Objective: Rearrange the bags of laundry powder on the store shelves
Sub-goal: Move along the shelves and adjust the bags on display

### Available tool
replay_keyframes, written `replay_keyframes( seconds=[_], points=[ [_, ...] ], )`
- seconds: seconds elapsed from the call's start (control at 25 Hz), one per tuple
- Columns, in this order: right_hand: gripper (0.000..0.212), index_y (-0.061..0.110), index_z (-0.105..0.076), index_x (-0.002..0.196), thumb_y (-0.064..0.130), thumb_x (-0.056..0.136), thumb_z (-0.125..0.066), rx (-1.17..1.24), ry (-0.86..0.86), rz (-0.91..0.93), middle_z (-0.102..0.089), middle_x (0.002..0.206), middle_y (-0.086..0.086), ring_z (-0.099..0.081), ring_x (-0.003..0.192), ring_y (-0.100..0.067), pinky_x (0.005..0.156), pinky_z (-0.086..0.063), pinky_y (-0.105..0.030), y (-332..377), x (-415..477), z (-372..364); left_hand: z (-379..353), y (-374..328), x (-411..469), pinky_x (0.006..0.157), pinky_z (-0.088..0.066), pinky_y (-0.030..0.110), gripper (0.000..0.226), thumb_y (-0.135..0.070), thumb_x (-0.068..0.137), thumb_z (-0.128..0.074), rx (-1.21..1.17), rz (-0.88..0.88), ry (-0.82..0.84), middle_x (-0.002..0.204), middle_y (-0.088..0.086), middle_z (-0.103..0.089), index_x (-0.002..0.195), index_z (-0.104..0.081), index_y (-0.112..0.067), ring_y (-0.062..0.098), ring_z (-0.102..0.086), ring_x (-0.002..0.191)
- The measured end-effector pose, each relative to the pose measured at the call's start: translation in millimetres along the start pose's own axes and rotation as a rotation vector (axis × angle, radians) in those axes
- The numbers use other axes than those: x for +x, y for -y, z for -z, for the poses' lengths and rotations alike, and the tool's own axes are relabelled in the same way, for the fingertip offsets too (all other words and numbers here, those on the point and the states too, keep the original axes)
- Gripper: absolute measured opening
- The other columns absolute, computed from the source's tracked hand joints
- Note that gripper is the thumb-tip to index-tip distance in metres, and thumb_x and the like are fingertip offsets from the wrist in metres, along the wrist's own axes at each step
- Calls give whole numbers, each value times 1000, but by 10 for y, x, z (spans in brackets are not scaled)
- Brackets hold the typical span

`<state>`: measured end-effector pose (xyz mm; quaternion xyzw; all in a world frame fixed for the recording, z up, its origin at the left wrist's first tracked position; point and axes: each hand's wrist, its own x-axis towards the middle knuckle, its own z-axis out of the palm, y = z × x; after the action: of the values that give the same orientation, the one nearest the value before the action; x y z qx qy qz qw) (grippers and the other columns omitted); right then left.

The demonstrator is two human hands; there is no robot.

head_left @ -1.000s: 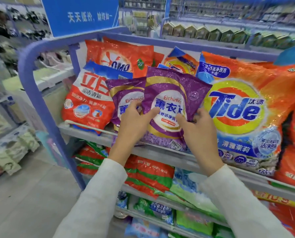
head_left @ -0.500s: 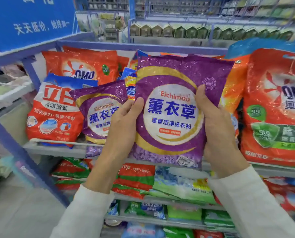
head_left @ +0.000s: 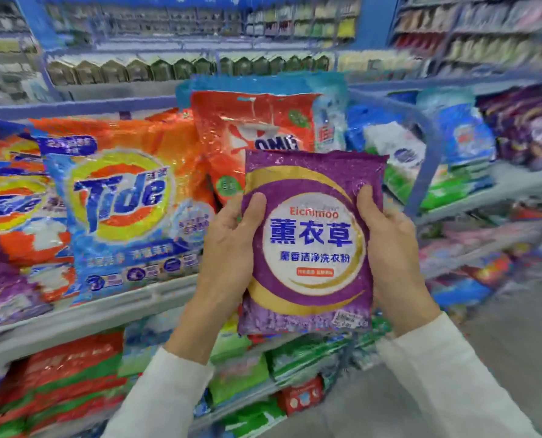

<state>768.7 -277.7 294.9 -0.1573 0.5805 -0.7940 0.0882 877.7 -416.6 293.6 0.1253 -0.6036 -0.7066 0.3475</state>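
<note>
Purple and crinkly, the lavender powder bag (head_left: 310, 245) is now fully off the shelf and held upright in front of me, face toward me, with both hands closed on it: my left hand (head_left: 231, 248) wraps its left edge with the thumb over the front, my right hand (head_left: 386, 245) clamps the right edge the same way. A second ago this bag still leaned against its twin on the left end of the top shelf; since then I have lifted it clear and swung to the right, so the big orange Tide bag (head_left: 121, 200) now sits to the left of my hands and the red OMO bag (head_left: 257, 131) stands directly behind the one I carry. That tells me the pick-up is done and the carry is under way; what remains, as I judge it, is finding the slot where this bag belongs and setting it down. The view is smeared with motion, so the far right is hard to read, but there seem to be more purple bags (head_left: 529, 128) on the next rack over, which may be the place. In between stand the blue upright post (head_left: 427, 159) of the rack and a stack of blue and white bags (head_left: 389, 137) just beside it. The shelf edge (head_left: 111, 311) below the Tide bag is crowded along its whole length, so I see no open gap there.
</note>
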Motion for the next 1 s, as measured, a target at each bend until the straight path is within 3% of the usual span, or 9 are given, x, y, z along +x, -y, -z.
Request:
replay_keyframes(
  seconds=[0.08, 0.32, 0.44, 0.48, 0.6, 0.8, 0.92, 1.0],
  points=[
    [17, 25, -76, 96, 31, 101, -61, 4, -37, 92, -77, 94, 2, -68, 88, -17, 87, -55, -45, 107, 97, 559, -534, 116, -31, 84, -56, 29, 19, -23, 102, -55, -25, -6, 64, 103, -5, -77, 103, -73, -29, 12, -72, 96],
    [18, 20, -76, 98, 28, 101, -60, 121, -175, 97, -79, 96, -3, -74, 85, -19, 77, -60, -37, 593, 222, 2098, -2150, 381, -259, 69, -57, 24, 19, -23, 102, -57, -143, 64, 193, 92, -2, -79, 93, -74, -24, 10, -73, 79],
    [19, 25, -80, 88, 33, 98, -66, 145, -250, 87, -78, 99, -4, -73, 90, -23, 89, -59, -47, 712, 304, 2794, -2820, 564, -345, 70, -57, 28, 19, -25, 100, -59, -203, 108, 212, 91, 2, -79, 91, -75, -22, 13, -73, 78],
    [16, 25, -81, 93, 38, 94, -70, 155, -287, 85, -78, 105, -4, -73, 96, -24, 94, -57, -49, 750, 321, 2991, -3016, 631, -362, 72, -58, 31, 17, -26, 100, -60, -210, 120, 224, 94, 4, -79, 93, -76, -22, 16, -74, 80],
    [50, 19, -72, 120, 50, 81, -80, 168, -400, 59, -75, 119, -3, -71, 110, -24, 101, -53, -52, 823, 431, 3556, -3576, 833, -365, 85, -59, 43, 15, -28, 98, -63, -239, 172, 269, 102, 10, -78, 97, -77, -23, 26, -74, 91],
    [27, 10, -77, 108, 31, 91, -74, 251, -466, 5, -77, 107, -15, -73, 101, -36, 95, -55, -59, 996, 878, 4367, -4526, 1164, -116, 93, -56, 56, 16, -32, 91, -71, -302, 354, 269, 101, 14, -77, 84, -81, -21, 33, -74, 93],
    [16, 14, -75, 96, 29, 95, -69, 209, -504, 44, -79, 97, -11, -75, 89, -29, 88, -60, -51, 1067, 1280, 4811, -5115, 1439, 110, 92, -56, 58, 17, -32, 92, -70, -331, 384, 302, 101, 15, -77, 89, -79, -18, 34, -74, 92],
    [20, 14, -73, 100, 32, 96, -67, 168, -504, 52, -79, 95, -8, -76, 83, -24, 80, -62, -44, 1124, 1602, 5164, -5572, 1647, 328, 92, -55, 59, 20, -33, 94, -68, -346, 408, 324, 104, 16, -76, 96, -78, -16, 36, -73, 95]
  ],
)
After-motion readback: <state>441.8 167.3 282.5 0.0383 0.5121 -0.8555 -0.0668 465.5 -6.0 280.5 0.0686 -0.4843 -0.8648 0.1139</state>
